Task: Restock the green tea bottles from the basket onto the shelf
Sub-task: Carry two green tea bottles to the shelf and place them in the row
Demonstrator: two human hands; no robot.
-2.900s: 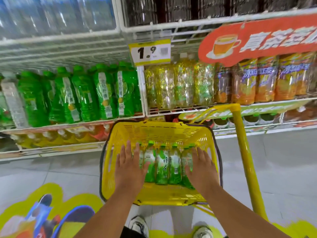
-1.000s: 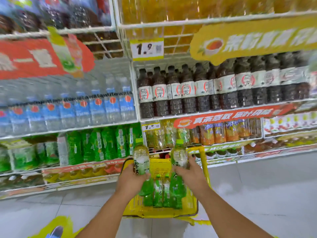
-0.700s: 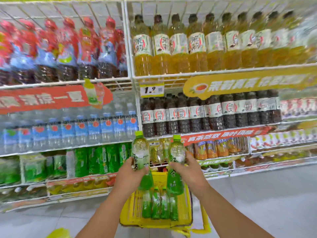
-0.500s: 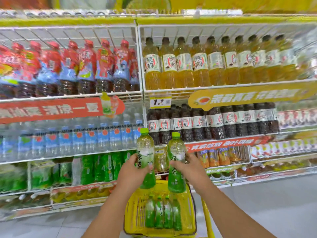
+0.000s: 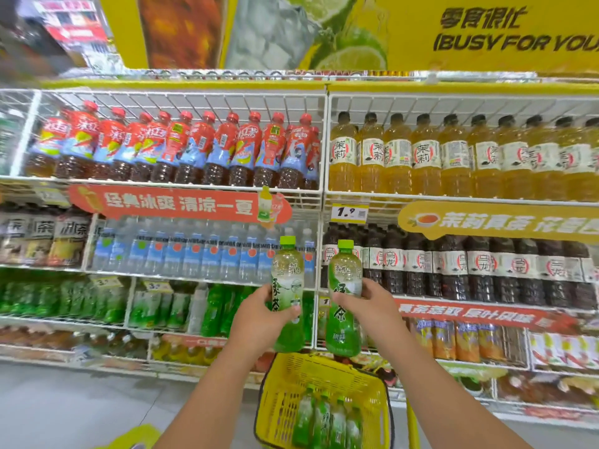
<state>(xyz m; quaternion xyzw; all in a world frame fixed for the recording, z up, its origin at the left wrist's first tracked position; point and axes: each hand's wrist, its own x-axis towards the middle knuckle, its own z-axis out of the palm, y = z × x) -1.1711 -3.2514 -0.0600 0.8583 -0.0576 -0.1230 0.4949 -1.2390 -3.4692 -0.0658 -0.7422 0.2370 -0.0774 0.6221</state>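
the left hand (image 5: 259, 314) grips one clear plastic green tea bottle with a green cap (image 5: 288, 294). the right hand (image 5: 369, 303) grips another (image 5: 344, 299). both stand upright above the yellow plastic basket (image 5: 372, 393), where four more bottles (image 5: 327, 422) lie, before the white wire shelf (image 5: 324, 189).

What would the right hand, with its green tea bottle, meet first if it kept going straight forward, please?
Probably the dark tea bottles behind it: the right hand holds its green tea bottle level with that row, though depth is unclear.
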